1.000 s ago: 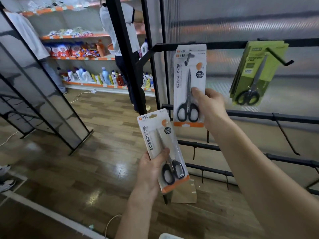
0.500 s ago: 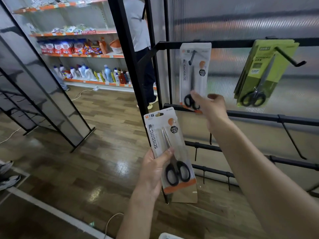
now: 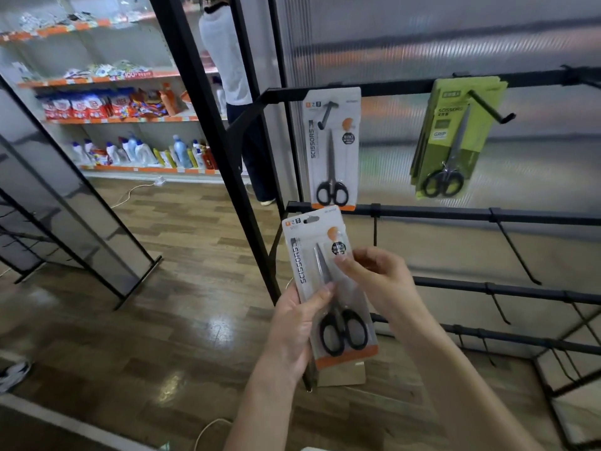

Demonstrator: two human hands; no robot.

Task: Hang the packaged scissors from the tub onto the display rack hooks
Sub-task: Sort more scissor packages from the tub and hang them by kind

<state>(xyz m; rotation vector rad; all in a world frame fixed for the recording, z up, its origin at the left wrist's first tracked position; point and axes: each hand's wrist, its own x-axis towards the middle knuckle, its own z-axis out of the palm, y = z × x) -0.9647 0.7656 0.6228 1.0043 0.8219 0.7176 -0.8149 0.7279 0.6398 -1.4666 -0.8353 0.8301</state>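
My left hand (image 3: 294, 323) grips a white and orange scissors pack (image 3: 322, 255) by its left edge, in front of the black display rack (image 3: 422, 211). My right hand (image 3: 377, 278) pinches the same pack at its right edge near the black sticker. A second white scissors pack (image 3: 331, 148) hangs on the top-left hook (image 3: 327, 113). Green scissors packs (image 3: 455, 141) hang on the hook (image 3: 491, 107) to its right. The tub is not in view.
Bare hooks (image 3: 517, 252) stick out from the lower rack bars. A person (image 3: 234, 92) stands behind the rack's black post (image 3: 224, 177) at stocked shelves (image 3: 107, 118). A slanted dark panel (image 3: 74, 203) stands at left on the wooden floor.
My right hand let go of the hung white pack and came down to the pack in my left hand. The hung pack now hangs free on its hook.
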